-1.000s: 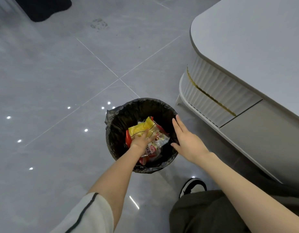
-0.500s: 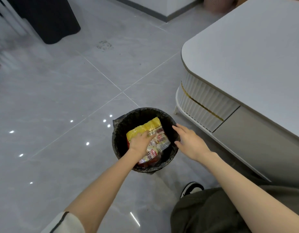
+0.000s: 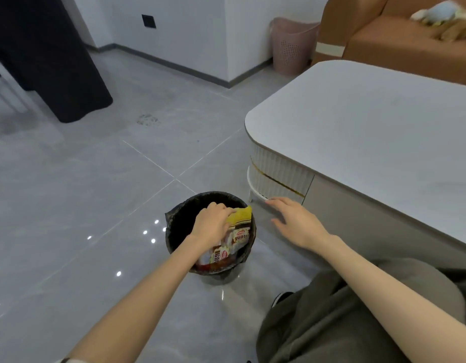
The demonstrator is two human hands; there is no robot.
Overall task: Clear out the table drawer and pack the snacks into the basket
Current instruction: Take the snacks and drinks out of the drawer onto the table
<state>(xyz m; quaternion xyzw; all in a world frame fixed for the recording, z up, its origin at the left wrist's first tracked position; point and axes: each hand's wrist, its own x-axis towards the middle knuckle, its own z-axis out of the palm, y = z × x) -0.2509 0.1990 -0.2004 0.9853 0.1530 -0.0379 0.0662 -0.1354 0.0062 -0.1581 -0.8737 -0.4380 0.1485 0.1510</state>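
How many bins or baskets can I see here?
2. A black bin on the floor beside the table, holding snacks gripped by the left hand. A pink basket by the far wall, next to the sofa. Others may be hidden.

Black round basket (image 3: 179, 226) on the floor; colourful snack packets (image 3: 239, 231) heaped inside

Glossy grey floor tiles (image 3: 69, 192) catch light spots, white wall (image 3: 190, 30) at twelve o'clock, brown sofa (image 3: 397, 43) at one, dark curtain (image 3: 51, 61) at eleven.
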